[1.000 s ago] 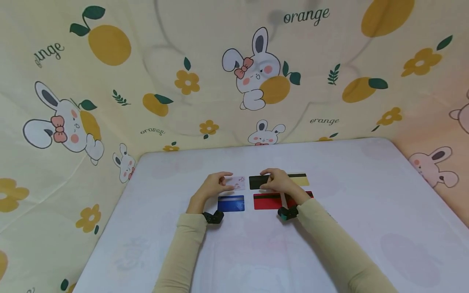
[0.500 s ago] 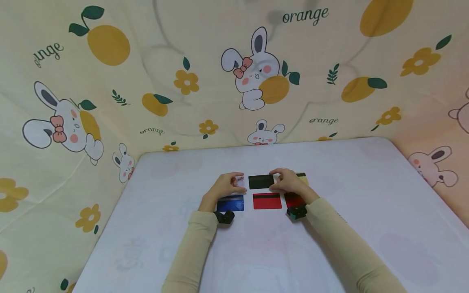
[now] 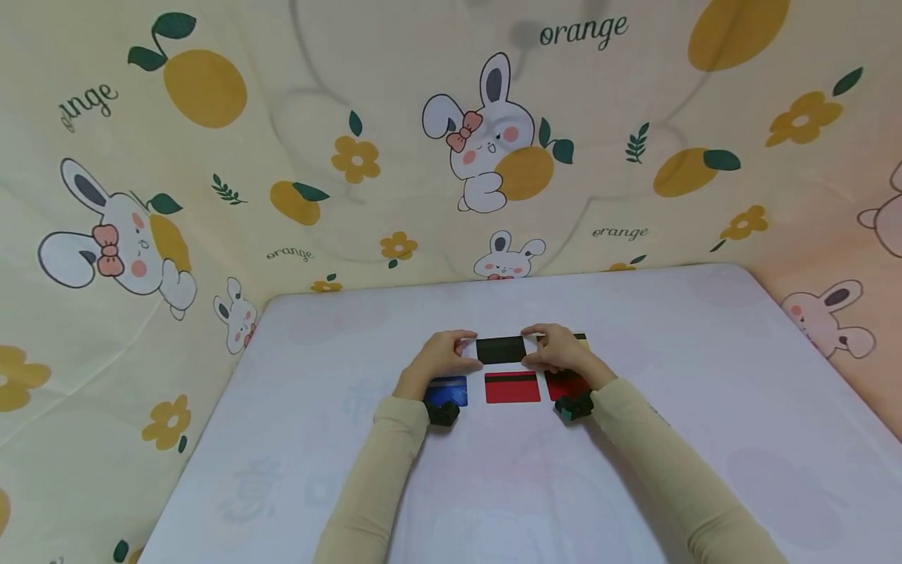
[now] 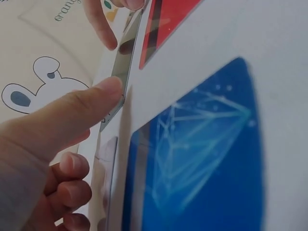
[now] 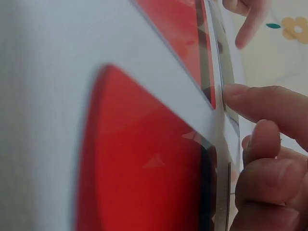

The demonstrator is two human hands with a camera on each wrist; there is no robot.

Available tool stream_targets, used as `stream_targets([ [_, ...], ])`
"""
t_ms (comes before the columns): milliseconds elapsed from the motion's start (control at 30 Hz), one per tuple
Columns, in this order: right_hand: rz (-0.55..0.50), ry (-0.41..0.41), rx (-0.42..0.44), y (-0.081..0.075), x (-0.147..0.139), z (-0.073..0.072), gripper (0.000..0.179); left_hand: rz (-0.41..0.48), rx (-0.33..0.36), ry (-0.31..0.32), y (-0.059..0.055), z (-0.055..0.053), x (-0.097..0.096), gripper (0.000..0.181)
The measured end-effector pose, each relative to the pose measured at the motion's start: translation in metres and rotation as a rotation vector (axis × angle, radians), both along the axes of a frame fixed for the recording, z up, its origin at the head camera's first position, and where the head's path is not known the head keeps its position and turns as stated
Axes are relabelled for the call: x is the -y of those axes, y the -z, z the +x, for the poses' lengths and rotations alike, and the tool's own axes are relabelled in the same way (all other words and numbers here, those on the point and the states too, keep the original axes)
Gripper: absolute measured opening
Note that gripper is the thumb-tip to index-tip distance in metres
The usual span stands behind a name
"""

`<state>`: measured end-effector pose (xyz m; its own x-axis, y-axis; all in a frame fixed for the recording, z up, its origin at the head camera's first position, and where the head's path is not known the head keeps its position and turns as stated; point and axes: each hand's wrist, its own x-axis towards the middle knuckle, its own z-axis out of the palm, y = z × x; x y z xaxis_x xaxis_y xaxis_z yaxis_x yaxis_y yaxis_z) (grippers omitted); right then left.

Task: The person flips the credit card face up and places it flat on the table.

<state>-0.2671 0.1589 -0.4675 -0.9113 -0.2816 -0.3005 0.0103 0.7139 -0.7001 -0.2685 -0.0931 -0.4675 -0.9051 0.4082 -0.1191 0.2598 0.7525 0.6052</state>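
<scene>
A black card [image 3: 501, 350] lies flat in the far row, between my two hands. My left hand [image 3: 442, 354] holds its left end, index finger at the far corner and thumb at the near one. My right hand [image 3: 558, 348] holds the right end the same way. In the left wrist view the left thumb [image 4: 108, 91] meets the black card's near edge; the right thumb [image 5: 236, 94] does so in the right wrist view. A pale card [image 4: 105, 168] lies under the left hand. Mostly covered by the right hand is a gold card with a dark stripe [image 3: 581, 338].
Along the near row lie a blue card [image 3: 449, 390], a red card with a dark stripe [image 3: 512, 387] and a darker red card [image 3: 566, 384], the outer two partly hidden by my wrists. Behind the white table [image 3: 634, 313] hangs a curtain [image 3: 395, 204] printed with rabbits and oranges.
My left hand has moved right, from the pale card to the black card's left end. My right hand has shifted right along the black card to its right end, uncovering the middle.
</scene>
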Motion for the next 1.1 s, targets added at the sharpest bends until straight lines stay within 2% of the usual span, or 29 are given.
stream_targets([
  [367, -0.007, -0.008, 0.005, 0.0008, 0.0005, -0.0034, 0.059, -0.065, 0.012, -0.006, 0.0009, -0.0023, -0.0036, 0.058],
  [567, -0.022, -0.025, -0.001, -0.0024, 0.0014, -0.0039, 0.054, -0.058, 0.017, -0.003, 0.0, -0.0033, -0.0045, 0.058],
  [800, 0.001, -0.05, -0.057, -0.0049, 0.0003, -0.0065, 0.051, -0.055, -0.001, 0.019, -0.0029, -0.0029, -0.0062, 0.058],
  [1100, -0.037, -0.046, -0.022, -0.0039, 0.0013, -0.004, 0.049, -0.028, -0.039, 0.02, -0.0062, -0.0025, -0.0092, 0.059],
])
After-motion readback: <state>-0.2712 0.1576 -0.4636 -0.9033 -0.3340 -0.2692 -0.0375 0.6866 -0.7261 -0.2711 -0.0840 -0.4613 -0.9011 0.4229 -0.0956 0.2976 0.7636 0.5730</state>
